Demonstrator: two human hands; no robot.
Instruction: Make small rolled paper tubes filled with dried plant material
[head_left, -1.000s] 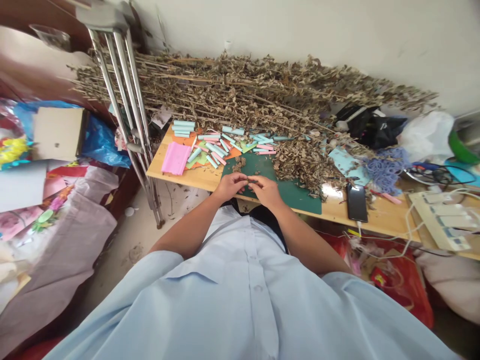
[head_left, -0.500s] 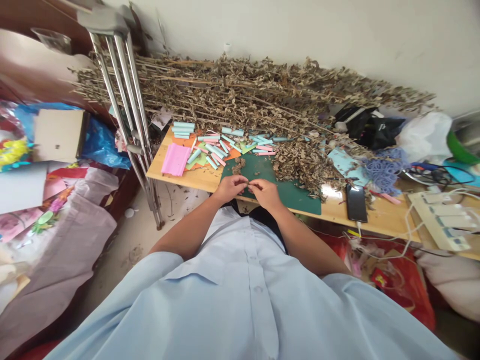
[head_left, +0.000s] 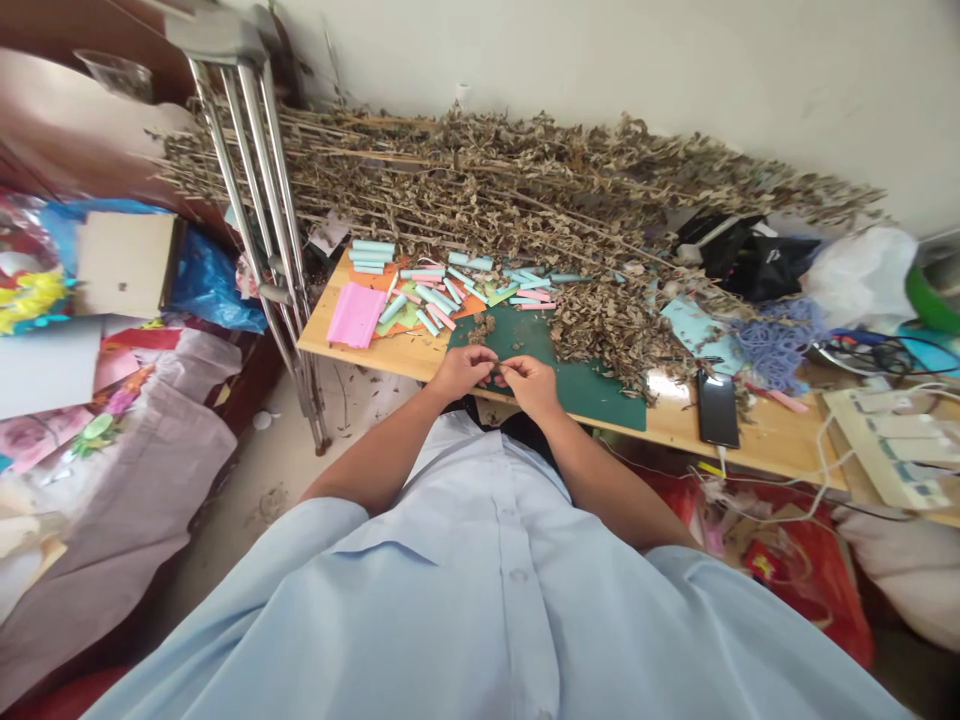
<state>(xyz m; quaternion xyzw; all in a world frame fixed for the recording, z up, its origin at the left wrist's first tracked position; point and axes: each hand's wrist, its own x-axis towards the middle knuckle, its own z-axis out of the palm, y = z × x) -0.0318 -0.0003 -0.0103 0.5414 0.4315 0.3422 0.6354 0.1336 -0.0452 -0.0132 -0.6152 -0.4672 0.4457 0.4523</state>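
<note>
My left hand (head_left: 463, 373) and my right hand (head_left: 529, 385) meet over the near edge of a green cutting mat (head_left: 592, 392). Both are closed, fingertips pinched around a small bit of dried leaf (head_left: 496, 371), mostly hidden by the fingers. Just beyond them lies a small clump of crumbled leaf (head_left: 480, 328) on the mat. A larger heap of dried leaves (head_left: 607, 330) covers the mat's right part. Several blue and pink paper rolls (head_left: 435, 298) lie behind and left of my hands, near a pink paper stack (head_left: 355, 315).
Long dried plant stalks (head_left: 480, 180) line the wall. Metal crutches (head_left: 259, 200) lean at the table's left end. On the right are a phone (head_left: 718, 408) with a cable, blue yarn (head_left: 780, 340) and a power strip (head_left: 889, 445). A red bag (head_left: 832, 590) sits below.
The view has shifted slightly, so the table things sit a little farther right. My hands stay together in nearly the same place, with small finger movements at the leaf bit.
</note>
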